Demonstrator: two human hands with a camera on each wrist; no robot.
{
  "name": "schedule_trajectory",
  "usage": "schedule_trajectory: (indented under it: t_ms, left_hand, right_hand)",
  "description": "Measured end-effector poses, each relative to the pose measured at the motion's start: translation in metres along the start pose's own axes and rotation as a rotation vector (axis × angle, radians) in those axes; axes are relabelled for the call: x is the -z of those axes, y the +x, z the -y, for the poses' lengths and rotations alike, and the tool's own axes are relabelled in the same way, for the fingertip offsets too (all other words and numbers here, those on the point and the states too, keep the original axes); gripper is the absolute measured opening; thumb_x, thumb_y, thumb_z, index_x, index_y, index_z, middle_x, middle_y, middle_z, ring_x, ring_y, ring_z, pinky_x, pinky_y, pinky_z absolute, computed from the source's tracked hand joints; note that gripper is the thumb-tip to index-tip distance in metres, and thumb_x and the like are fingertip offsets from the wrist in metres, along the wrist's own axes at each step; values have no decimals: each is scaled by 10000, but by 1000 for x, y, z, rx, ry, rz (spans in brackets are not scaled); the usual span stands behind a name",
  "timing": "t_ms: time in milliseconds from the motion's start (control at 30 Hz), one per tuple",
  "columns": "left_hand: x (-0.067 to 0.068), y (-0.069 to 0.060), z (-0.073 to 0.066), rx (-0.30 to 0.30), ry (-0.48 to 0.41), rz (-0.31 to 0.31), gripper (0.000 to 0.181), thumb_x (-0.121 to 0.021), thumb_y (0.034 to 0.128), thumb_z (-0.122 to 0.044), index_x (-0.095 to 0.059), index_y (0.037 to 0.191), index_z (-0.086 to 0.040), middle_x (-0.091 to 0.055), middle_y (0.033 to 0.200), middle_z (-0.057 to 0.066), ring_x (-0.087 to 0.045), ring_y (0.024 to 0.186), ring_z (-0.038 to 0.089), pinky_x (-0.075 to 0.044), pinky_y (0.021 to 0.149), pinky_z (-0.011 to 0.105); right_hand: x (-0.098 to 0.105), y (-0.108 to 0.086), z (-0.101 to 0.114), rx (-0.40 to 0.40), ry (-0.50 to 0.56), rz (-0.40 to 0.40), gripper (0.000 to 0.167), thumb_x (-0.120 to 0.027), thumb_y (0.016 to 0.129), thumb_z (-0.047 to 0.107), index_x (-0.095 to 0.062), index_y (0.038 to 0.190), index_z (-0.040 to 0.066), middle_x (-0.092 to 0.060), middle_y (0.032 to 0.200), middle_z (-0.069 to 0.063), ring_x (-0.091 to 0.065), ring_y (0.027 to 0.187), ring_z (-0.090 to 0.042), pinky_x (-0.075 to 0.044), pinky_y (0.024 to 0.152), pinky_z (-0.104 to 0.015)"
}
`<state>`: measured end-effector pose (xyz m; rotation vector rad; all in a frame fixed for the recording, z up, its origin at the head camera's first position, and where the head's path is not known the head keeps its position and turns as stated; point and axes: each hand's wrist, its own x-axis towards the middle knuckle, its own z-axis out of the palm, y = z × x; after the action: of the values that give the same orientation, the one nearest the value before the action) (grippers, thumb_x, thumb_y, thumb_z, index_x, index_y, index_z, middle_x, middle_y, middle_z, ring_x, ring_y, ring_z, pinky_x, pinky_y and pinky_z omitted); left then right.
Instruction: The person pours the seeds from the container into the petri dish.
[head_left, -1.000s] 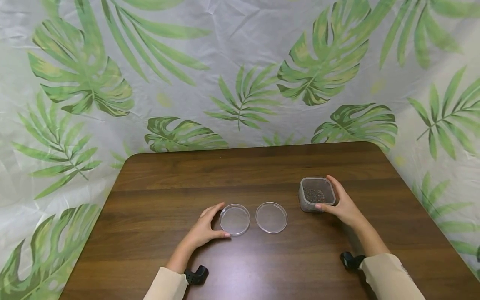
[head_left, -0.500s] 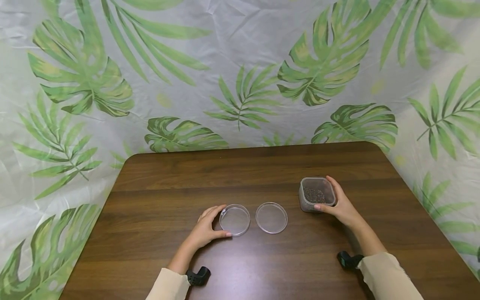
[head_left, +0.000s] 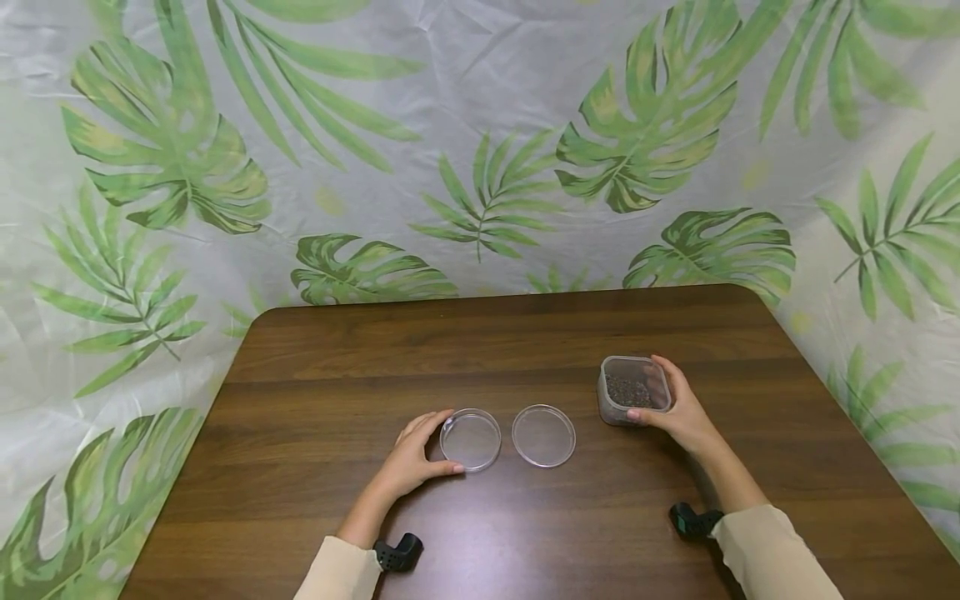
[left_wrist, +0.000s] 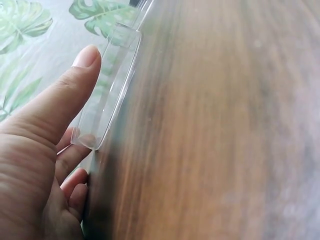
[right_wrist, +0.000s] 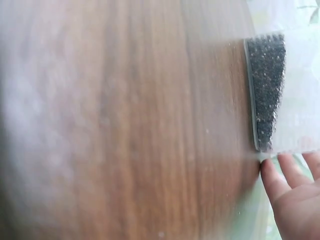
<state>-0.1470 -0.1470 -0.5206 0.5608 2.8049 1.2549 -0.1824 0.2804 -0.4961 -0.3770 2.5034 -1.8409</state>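
Note:
A clear round petri dish lies flat on the wooden table, and my left hand spans its left side, thumb at the near rim and fingers at the far rim. The left wrist view shows the thumb beside the dish's clear wall. Just to the right lies a second clear round dish part, untouched. Farther right, my right hand holds a translucent square plastic tub between thumb and fingers. Dark small grains lie inside it, piled unevenly. The tub appears to stand on the table.
The brown wooden table has rounded far corners. A leaf-printed sheet hangs behind it and along both sides. Black wrist devices sit on both forearms, below the light sleeves.
Hardly anything differs. The right wrist has shifted slightly left while the hand stays on the tub. The left hand has moved very slightly right at the dish.

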Motion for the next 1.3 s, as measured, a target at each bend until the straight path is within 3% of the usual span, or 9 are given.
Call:
schedule_trajectory:
  t_ms: [133,200,300,400,467,667,900,1100,1300]
  left_hand:
    - [0,0,0,-1,3,-2,832,-785,610,-436,-460,1319,-148,-450,1308,106,-317,1242,299,-204,978,538]
    - [0,0,0,-4,3,-6,832,-781,609,-445,-462,1317,-148,-452,1306,107,-320,1240,300,-206,976,540]
    - [-1,-1,0,-9,1,-11,830,-780,608,-446,-463,1316,-150,-452,1301,110,-327,1233,298,-212,971,542]
    - [-1,-1,0,-14,2,-13,830,-780,610,-443,-461,1317,-148,-449,1299,115,-333,1228,297,-220,967,539]
    - [-1,-1,0,-15,3,-12,831,-779,611,-443,-460,1319,-146,-447,1301,119,-333,1228,298,-222,968,538]
    - [0,-1,-1,-4,6,-16,830,-779,611,-444,-460,1319,-148,-439,1310,134,-324,1236,311,-210,971,550]
    - [-1,-1,0,-3,15,-21,829,-779,614,-439,-458,1321,-146,-443,1306,133,-330,1232,305,-210,974,541]
    - [-1,-1,0,-9,22,-23,825,-776,614,-447,-461,1318,-153,-452,1301,122,-336,1231,298,-224,972,532]
    - [-2,-1,1,-12,24,-27,822,-775,615,-448,-463,1316,-151,-453,1298,123,-340,1227,297,-234,968,529]
  right_hand:
    - [-1,0,0,6,-35,-38,955,-730,711,-15,-86,1413,58,-240,1373,-235,-177,1265,-430,-366,920,-436]
    - [-2,0,2,9,-49,-57,964,-740,700,-14,-96,1414,62,-252,1369,-222,-177,1270,-410,-306,927,-519]
    - [-3,1,6,20,-57,-86,972,-749,686,-17,-112,1415,70,-263,1366,-213,-181,1277,-371,-289,964,-380]
    - [-3,1,12,45,-48,-116,973,-753,670,-36,-133,1412,73,-275,1359,-221,-212,1267,-331,-300,909,-186]
    - [-4,0,15,63,-23,-132,977,-752,658,-61,-147,1412,82,-276,1354,-228,-235,1251,-308,-301,870,-123]
    - [-6,1,30,70,8,-157,1001,-752,642,-85,-180,1424,170,-294,1346,-177,-348,1131,-237,-358,810,-167]
    - [-15,1,57,134,3,-157,999,-742,599,-150,-216,1413,91,-333,1283,-215,-358,1067,-263,-334,818,-179]
    - [-27,-5,87,148,-36,-158,990,-754,588,-131,-250,1409,96,-324,1279,-197,-346,1061,-289,-331,820,-178]
    - [-38,-5,99,201,-57,-136,1008,-780,544,-120,-290,1399,92,-327,1257,-182,-358,1028,-309,-351,806,-189]
